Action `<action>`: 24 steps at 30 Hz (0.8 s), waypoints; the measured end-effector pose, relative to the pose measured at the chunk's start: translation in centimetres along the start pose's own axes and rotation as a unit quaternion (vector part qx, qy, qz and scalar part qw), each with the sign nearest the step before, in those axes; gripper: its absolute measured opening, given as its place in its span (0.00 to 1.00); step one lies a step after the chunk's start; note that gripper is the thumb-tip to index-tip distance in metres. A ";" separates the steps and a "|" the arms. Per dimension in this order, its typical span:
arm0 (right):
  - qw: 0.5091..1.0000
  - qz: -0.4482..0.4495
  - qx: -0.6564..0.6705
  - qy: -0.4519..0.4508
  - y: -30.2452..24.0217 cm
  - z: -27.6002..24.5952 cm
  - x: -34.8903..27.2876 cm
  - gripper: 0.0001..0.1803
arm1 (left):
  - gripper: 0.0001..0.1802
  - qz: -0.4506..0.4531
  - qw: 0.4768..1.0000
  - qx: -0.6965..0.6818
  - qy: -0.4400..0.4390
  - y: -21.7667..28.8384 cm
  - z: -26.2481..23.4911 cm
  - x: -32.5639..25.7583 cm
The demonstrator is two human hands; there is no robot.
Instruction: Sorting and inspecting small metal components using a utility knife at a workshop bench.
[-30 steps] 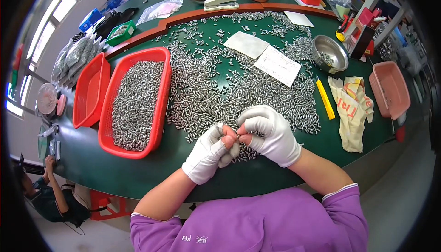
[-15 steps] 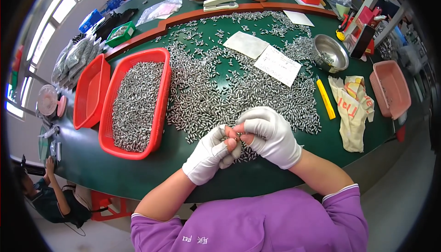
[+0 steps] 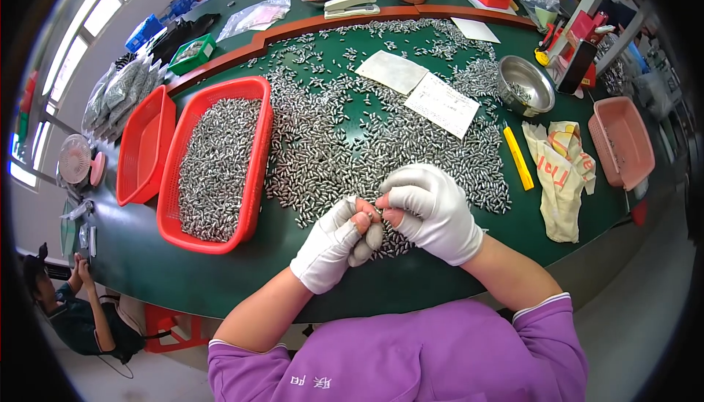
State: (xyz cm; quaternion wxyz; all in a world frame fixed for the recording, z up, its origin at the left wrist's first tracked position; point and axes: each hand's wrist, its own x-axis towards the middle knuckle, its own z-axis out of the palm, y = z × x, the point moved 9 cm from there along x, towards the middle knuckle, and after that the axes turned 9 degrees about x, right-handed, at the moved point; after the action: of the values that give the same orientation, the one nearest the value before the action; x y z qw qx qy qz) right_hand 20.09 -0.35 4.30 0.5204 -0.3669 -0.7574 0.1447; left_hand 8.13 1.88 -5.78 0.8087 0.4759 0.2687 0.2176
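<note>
Both my hands wear white gloves with bare thumb and finger tips, and they meet at the near edge of a wide spread of small silvery bullet-shaped metal parts (image 3: 323, 174). Thumb and forefinger of my left hand (image 3: 339, 244) are pinched around a tiny metal piece, mostly covered by the fingertips. My right hand (image 3: 433, 211) touches the same spot with its fingertips pressed together; whether it grips that piece too is hard to make out. To the left, a red plastic basket (image 3: 265, 130) is filled with many similar metal parts.
Another red basket (image 3: 136, 174) stands farther left. Two paper sheets (image 3: 441, 105) lie on the parts. At right are a steel bowl (image 3: 539, 94), a yellow cutter knife (image 3: 518, 158), a cream cloth (image 3: 559, 196) and a pink basket (image 3: 623, 138). A person (image 3: 88, 314) sits at lower left.
My fingertips have come slightly apart, so a bit of the metal piece shows between them. My right hand has risen slightly. The seated person's hands and head have shifted.
</note>
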 end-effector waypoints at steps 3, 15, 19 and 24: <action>0.989 0.069 -0.128 0.018 1.5 -0.9 -0.2 0.11 | 0.17 0.019 1.000 -0.010 0.005 0.0 -0.5 0.1; 0.969 0.129 -0.189 -0.092 3.9 1.1 -1.5 0.11 | 0.13 0.051 0.994 -0.094 0.017 0.8 -1.1 0.5; 0.972 0.105 -0.192 -0.083 3.5 1.3 -1.3 0.10 | 0.15 0.028 0.992 -0.119 -0.026 0.4 -0.9 0.8; 0.974 0.106 -0.176 -0.099 4.1 2.1 -1.5 0.10 | 0.18 0.006 0.994 -0.101 -0.031 0.1 -0.5 0.8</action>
State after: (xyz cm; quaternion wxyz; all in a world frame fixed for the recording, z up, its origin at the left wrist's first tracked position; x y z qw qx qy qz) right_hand 20.18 1.75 -0.08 0.3518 -0.5152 -0.7753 0.0987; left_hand 8.44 2.76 -6.05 0.8593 0.3997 0.2176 0.2335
